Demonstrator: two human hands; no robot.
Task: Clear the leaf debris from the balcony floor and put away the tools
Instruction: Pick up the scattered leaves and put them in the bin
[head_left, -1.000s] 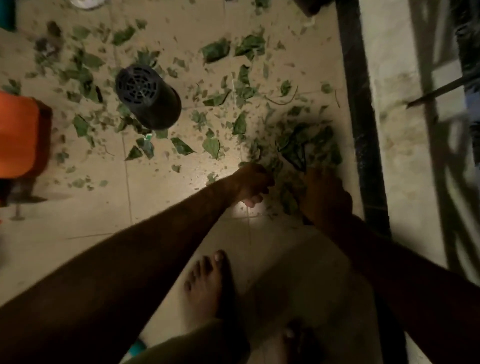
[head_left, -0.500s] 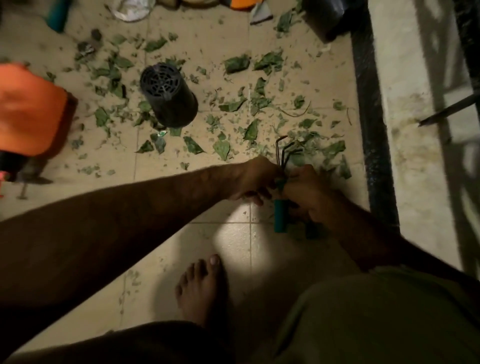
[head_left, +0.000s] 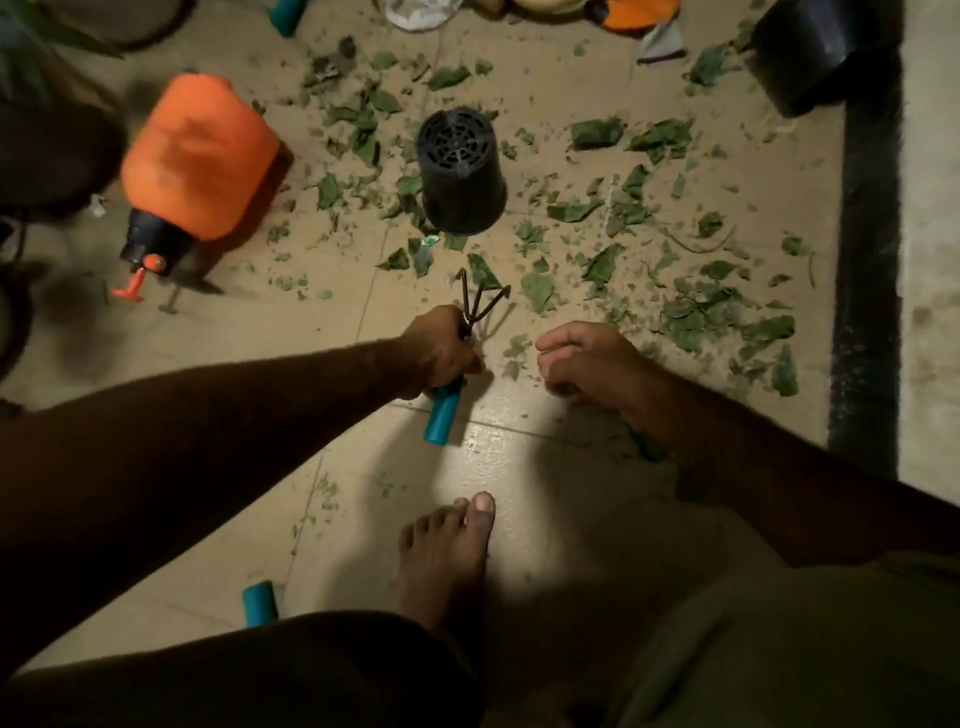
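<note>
My left hand (head_left: 440, 349) grips a small hand rake (head_left: 470, 332) by its teal handle, the dark metal prongs pointing away from me over the tiled floor. To its right my right hand (head_left: 589, 358) hovers just above the floor with fingers loosely curled and nothing in it. Torn green leaf debris (head_left: 696, 312) is scattered across the tiles ahead, thickest to the right near the black threshold strip. A second teal tool handle (head_left: 260, 603) lies by my left knee, and a third teal tool handle (head_left: 285, 15) lies at the top.
A black plastic pot (head_left: 460, 171) lies on its side among the leaves. An orange spray bottle (head_left: 195, 161) lies at the left. A larger black pot (head_left: 810, 52) stands at top right beside the black threshold strip (head_left: 865, 260). My bare foot (head_left: 441, 561) is planted below.
Both hands were together on the rake half a second ago; now the left hand alone holds it and has moved left, while the right hand has let go and drawn apart.
</note>
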